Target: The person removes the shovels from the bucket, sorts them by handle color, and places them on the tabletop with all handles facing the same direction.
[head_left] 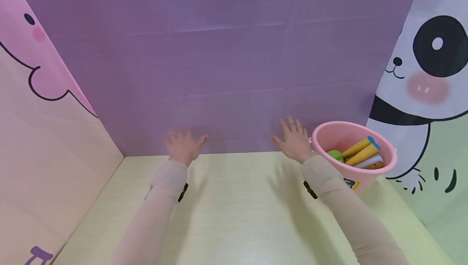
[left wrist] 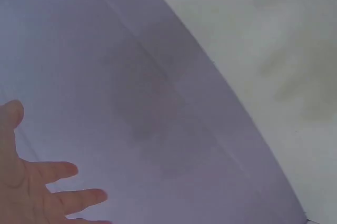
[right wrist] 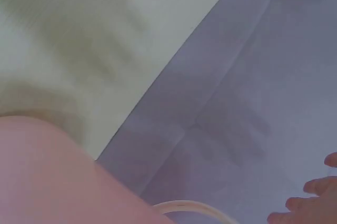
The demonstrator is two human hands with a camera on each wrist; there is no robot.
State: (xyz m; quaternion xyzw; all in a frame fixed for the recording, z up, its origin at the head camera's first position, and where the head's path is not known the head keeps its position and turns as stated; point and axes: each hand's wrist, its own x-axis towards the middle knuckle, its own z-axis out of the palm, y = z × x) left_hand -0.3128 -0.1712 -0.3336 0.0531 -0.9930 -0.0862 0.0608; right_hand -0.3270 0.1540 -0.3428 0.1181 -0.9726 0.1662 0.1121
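Both hands reach out over the far part of the table with fingers spread and nothing in them. My left hand (head_left: 182, 147) is left of the middle, in front of the purple back wall; its thumb and fingers show at the lower left of the left wrist view. My right hand (head_left: 295, 142) is just left of a pink bucket (head_left: 351, 171), the nearest thing to it. Inside the bucket lie yellow sticks (head_left: 360, 151) with blue ends, a green piece (head_left: 335, 155) and a pale tube (head_left: 369, 161). The bucket's pink side fills the lower left of the right wrist view.
A pale wood-look table (head_left: 234, 216) spreads below the arms. The purple wall (head_left: 234, 62) closes off the back. At the left stands a panel (head_left: 44, 147) with a pink cartoon figure, and at the right a panda-print panel (head_left: 431, 143) rises behind the bucket.
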